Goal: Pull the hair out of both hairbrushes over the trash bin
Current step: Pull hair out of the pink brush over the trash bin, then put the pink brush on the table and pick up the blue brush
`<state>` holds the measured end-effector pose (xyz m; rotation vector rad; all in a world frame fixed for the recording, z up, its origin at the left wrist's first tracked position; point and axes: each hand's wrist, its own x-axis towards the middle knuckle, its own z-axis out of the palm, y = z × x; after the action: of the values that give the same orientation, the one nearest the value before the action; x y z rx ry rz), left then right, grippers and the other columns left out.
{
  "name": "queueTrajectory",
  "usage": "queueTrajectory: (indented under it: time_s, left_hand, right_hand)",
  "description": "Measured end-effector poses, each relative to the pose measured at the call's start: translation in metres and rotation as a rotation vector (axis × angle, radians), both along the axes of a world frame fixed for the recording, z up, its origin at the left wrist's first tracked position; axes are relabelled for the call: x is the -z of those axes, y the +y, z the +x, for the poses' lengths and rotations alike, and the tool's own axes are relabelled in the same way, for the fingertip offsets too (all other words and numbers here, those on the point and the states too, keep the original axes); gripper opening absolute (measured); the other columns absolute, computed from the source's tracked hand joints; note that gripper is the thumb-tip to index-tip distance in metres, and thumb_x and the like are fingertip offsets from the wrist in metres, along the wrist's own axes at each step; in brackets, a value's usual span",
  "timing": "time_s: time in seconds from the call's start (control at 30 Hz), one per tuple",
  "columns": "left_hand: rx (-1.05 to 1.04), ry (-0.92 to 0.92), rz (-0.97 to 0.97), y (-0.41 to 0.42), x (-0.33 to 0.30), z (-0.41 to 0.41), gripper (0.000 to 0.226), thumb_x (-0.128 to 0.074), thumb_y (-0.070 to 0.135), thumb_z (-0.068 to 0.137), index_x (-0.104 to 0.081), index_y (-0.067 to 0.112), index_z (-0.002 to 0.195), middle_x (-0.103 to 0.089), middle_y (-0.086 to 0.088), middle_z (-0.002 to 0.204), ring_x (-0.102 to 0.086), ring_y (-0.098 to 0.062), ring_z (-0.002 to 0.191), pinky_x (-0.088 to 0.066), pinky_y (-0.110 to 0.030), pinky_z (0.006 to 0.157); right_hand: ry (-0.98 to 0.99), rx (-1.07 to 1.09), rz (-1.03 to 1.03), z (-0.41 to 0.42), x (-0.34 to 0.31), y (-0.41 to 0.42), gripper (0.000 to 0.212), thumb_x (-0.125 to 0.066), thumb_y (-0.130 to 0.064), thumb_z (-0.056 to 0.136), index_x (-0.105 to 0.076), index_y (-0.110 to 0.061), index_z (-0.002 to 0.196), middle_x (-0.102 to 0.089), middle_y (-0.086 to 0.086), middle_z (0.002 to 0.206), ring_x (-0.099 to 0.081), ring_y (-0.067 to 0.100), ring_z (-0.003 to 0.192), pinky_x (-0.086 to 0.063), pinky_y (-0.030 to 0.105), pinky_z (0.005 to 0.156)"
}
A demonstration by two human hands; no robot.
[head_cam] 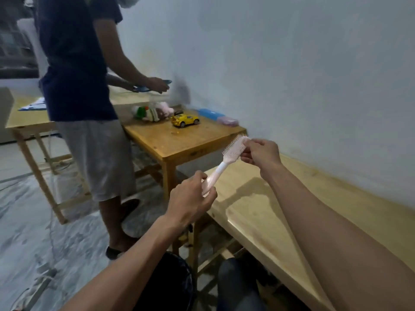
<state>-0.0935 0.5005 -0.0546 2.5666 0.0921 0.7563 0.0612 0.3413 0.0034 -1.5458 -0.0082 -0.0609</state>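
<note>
Hairbrush [226,159] in pale pink plastic is held in the air between both hands, above the near corner of the long pale wooden bench [292,209] that runs along the wall. The left hand [190,203] is closed on the smooth rounded handle end, fingers curled around it. The right hand [260,151] pinches the far tip of the brush head between thumb and fingers. The head is oblong, speckled with small holes, and its row of thin stiff bristles points up and away from the bench. No hair on the bristles can be made out.

Below the hands, left of the bench edge, a dark round bin [170,283] lined with black plastic sits on the floor, partly hidden by the left forearm. Beyond the bench's far end stands a darker, glossy wooden table [179,144] carrying a shiny yellow toy car [185,120], a heap of soft plush toys [152,112], a blue flat box [210,113] and a pink one [228,120]. Another person [83,97] in a dark shirt and grey shorts stands left of that table, holding something blue. The floor is covered with wrinkled clear sheeting [29,221], and the wall is plain, faintly stained white.
</note>
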Motion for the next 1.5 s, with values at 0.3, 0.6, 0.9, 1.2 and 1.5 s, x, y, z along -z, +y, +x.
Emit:
queueTrajectory:
  time_s: [0.3,0.6,0.9,1.2,1.5]
  left_hand:
    - [0.195,0.052,0.012,-0.101,-0.001,0.066,0.041,-0.062,0.050,0.092,-0.062,0.024,0.124,-0.072,0.003,0.107,-0.066,-0.020,0.088,-0.038,-0.030,0.060]
    - [0.337,0.147,-0.041,-0.170,0.029,0.131,0.037,-0.064,0.041,0.092,-0.069,0.017,0.120,-0.066,-0.005,0.104,-0.058,-0.025,0.094,-0.044,-0.035,0.070]
    - [0.376,0.214,-0.103,-0.208,0.038,0.173,0.045,-0.069,0.050,0.086,-0.073,0.016,0.116,-0.065,-0.005,0.105,-0.054,-0.025,0.100,-0.047,-0.044,0.088]
    - [0.403,0.259,-0.186,-0.209,0.037,0.179,0.059,-0.076,0.065,0.068,-0.073,0.020,0.106,-0.062,0.006,0.094,-0.055,-0.015,0.092,-0.050,-0.043,0.084]
    - [0.353,0.203,-0.221,-0.219,0.021,0.165,0.080,-0.074,0.067,0.071,-0.059,0.016,0.132,-0.061,-0.002,0.125,-0.049,-0.019,0.114,-0.046,-0.041,0.095]
  right_hand:
    - [0.157,0.221,0.002,0.040,0.014,-0.136,0.013,-0.072,-0.011,0.092,-0.069,0.001,0.093,-0.072,0.018,0.087,-0.071,0.027,0.069,-0.061,0.034,0.063]
    - [0.273,0.305,-0.072,0.083,0.045,-0.207,0.016,-0.082,-0.010,0.080,-0.070,-0.001,0.086,-0.070,0.013,0.085,-0.070,0.026,0.068,-0.060,0.035,0.063]
    - [0.333,0.487,-0.281,0.113,0.063,-0.238,0.021,-0.080,-0.018,0.079,-0.072,0.000,0.083,-0.074,0.013,0.073,-0.070,0.026,0.059,-0.061,0.036,0.059]
    - [0.330,0.521,-0.489,0.120,0.058,-0.234,0.023,-0.074,-0.027,0.082,-0.069,-0.005,0.083,-0.074,0.011,0.080,-0.070,0.026,0.062,-0.063,0.040,0.069]
    - [0.309,0.451,-0.518,0.080,0.027,-0.267,0.031,-0.078,-0.032,0.085,-0.065,-0.004,0.086,-0.072,0.014,0.076,-0.068,0.025,0.060,-0.062,0.039,0.065]
